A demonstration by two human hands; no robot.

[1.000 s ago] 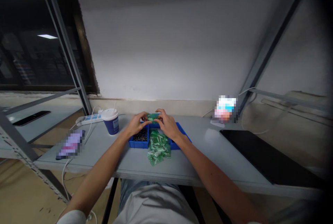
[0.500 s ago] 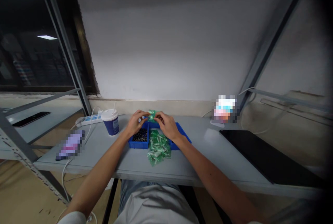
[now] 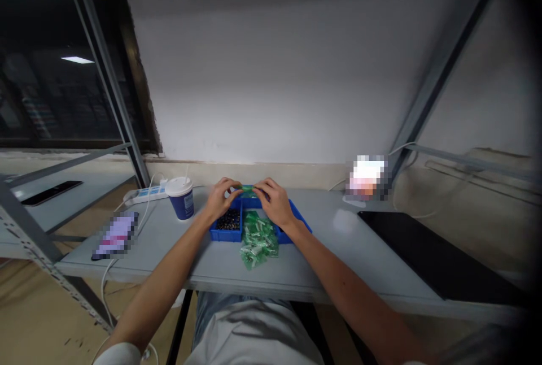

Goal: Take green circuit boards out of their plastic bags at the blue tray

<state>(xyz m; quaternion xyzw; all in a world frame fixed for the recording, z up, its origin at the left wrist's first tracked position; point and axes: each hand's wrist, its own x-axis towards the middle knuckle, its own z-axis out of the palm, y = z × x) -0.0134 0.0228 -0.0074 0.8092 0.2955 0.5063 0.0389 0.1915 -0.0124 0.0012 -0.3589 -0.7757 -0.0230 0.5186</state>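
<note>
A small green plastic bag (image 3: 247, 191) is stretched between my two hands above the back of the blue bins. My left hand (image 3: 220, 198) pinches its left edge, and my right hand (image 3: 272, 201) pinches its right edge. Below my left hand, a blue bin (image 3: 226, 235) holds many small dark metallic parts (image 3: 229, 220). Between the bins lies a pile of green bags (image 3: 258, 238) with small pieces inside, spilling toward the front. Under my right hand is another blue bin (image 3: 300, 219), its contents mostly hidden by the hand.
A lidded blue and white cup (image 3: 182, 200) stands left of the bins, by a power strip (image 3: 146, 195) with white cables. A phone (image 3: 116, 235) lies at the left. On the right are a blurred lit screen (image 3: 366, 177) and a flat black panel (image 3: 427, 252).
The green bag between my fingers has flattened and tilted, showing as a narrower strip. Both hands have stayed in nearly the same place, still pinching it.
</note>
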